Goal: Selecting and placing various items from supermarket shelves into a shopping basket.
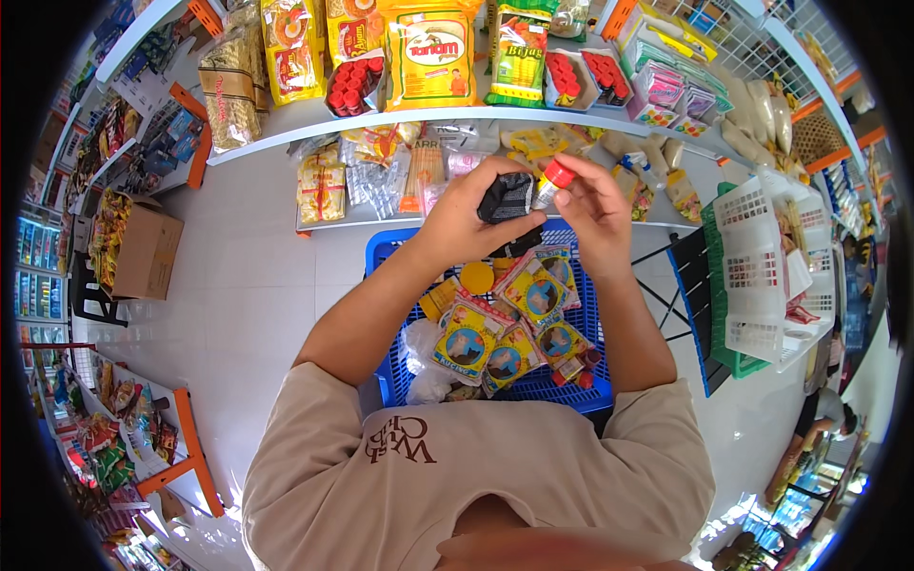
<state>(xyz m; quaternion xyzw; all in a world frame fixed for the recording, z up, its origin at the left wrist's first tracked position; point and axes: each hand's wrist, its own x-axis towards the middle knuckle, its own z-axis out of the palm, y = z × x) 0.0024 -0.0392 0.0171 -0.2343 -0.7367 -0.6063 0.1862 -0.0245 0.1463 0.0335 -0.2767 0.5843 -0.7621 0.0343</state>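
My left hand (471, 203) grips a crumpled black cloth or plastic piece (508, 196) with pale marks; its exact kind is unclear. A small bottle with a red cap (559, 173) is pinched between the thumb and fingers of my right hand (596, 210), close beside the black piece. Below both hands stands a blue plastic basket (378, 250). It holds several yellow packets with a cat picture (465, 346), a round yellow lid (477, 278), a white plastic bag (426, 350) and some small red-capped bottles (584, 378).
Ahead, a shelf (428, 120) carries cartons of red-capped bottles (353, 82), noodle packs (293, 50) and a large yellow bag (432, 57). White and green crates (750, 278) stand at right on a black folding stand (696, 307). A cardboard box (146, 250) is left. Another person (828, 417) is far right.
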